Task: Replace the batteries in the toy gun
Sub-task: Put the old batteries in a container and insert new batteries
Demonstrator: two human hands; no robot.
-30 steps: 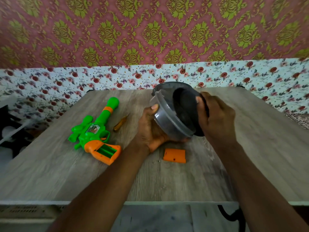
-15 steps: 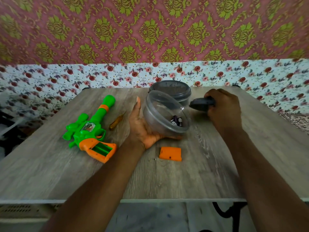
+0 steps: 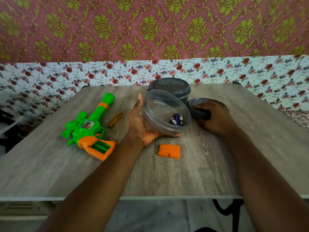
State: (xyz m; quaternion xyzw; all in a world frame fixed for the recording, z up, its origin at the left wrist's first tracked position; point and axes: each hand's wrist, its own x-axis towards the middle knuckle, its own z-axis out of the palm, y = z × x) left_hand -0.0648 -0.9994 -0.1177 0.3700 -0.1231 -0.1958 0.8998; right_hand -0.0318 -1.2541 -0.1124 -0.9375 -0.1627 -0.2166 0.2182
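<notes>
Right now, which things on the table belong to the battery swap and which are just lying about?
In use:
toy gun
orange cover
screw
screwdriver
open tub with batteries, in left hand
its lid, under right hand

Idle:
closed tub

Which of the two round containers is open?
The near container, tilted in the left hand, batteries inside. The far container is lidded.

Near half of table (image 3: 167, 178) bare apart from orange cover (image 3: 169, 151) and tiny screw (image 3: 154, 156) beside it. Open container (image 3: 164, 113) mouth tilted toward camera, unblocked; left hand (image 3: 139, 126) cups its left side. Lidded container (image 3: 170, 88) just behind. Right hand (image 3: 215, 117) with lid (image 3: 199, 108) blocks right. Toy gun (image 3: 90, 129), screwdriver (image 3: 116, 118) fill left.
</notes>
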